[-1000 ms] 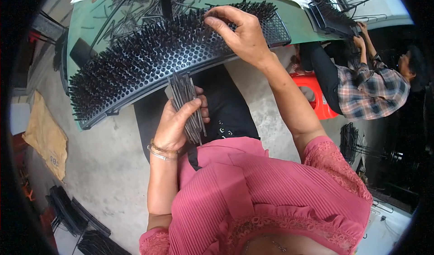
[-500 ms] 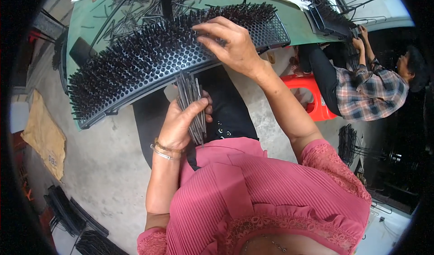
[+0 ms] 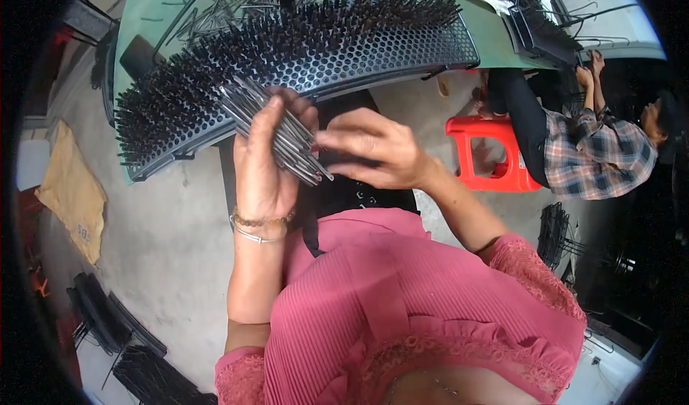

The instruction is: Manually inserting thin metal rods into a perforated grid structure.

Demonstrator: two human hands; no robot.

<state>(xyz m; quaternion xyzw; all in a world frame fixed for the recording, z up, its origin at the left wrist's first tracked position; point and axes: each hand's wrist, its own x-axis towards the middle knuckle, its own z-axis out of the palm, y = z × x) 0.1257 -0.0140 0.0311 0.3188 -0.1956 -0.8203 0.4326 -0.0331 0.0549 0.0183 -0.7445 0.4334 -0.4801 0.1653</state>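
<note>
My left hand is closed around a bundle of thin dark grey rods, thumb across them. The bundle lies tilted, its upper end toward the perforated tray and its lower end toward my right. Beside that lower end is my right hand, somewhat blurred, with thumb and fingers apart and nothing visible between them. Beyond both hands lies a long, curved black perforated tray. Many short dark rods stand upright in its holes, densest at the left and along the far side. Bare holes show along its near and right parts.
Loose rods lie on the green table behind the tray. A person in a plaid shirt works at another tray on the right, near a red stool. Brown paper lies on the floor at left.
My right hand has come down from above the tray to the lower end of the bundle. My left hand has risen slightly and tipped the rods from nearly upright to slanting.
</note>
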